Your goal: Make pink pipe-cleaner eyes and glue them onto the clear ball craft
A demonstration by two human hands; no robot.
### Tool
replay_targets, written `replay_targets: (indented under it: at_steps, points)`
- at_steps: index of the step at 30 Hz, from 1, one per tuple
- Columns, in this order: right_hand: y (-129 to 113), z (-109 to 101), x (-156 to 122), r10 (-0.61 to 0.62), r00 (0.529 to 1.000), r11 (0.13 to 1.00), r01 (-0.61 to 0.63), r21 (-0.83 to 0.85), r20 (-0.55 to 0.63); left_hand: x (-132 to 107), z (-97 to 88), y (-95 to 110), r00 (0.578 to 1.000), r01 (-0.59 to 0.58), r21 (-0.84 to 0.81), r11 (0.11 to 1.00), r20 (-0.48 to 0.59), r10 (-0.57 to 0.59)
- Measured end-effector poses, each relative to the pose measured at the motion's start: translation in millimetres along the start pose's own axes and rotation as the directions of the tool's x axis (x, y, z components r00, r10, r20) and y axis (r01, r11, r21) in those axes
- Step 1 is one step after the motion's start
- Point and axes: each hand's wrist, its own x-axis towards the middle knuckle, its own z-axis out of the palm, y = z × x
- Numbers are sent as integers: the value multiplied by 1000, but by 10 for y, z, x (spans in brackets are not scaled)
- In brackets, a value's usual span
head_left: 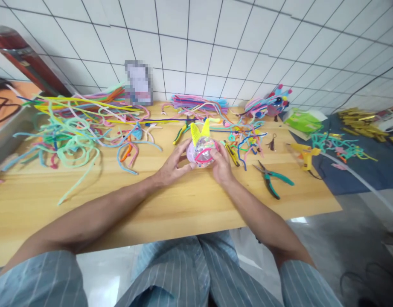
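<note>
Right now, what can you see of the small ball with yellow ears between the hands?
The ball is small, round, pale pink and looks translucent. Two yellow pipe-cleaner ears stand up from its top; a pink pipe-cleaner loop lies across its front. It is upright, near the middle of the wooden table, cupped at its sides by the left hand and right hand.

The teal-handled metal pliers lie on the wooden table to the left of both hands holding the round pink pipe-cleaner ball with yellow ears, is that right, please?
Not quite: the head view shows the teal-handled metal pliers on the wooden table to the right of the left hand and right hand, which hold the round pink pipe-cleaner ball with yellow ears.
</note>
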Motion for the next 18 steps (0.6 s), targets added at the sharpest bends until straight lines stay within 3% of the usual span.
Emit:
replay_targets:
  at_steps: [10, 18]
  points:
    - [0, 4, -17, 81, 996, 996, -80, -35, 35, -41, -41, 54, 1000, 9, 33, 999, -28, -8]
    - [11, -27, -77, -29, 998, 985, 37, -169, 48, -27, -43, 62, 999, 46, -75, 996, -6, -47]
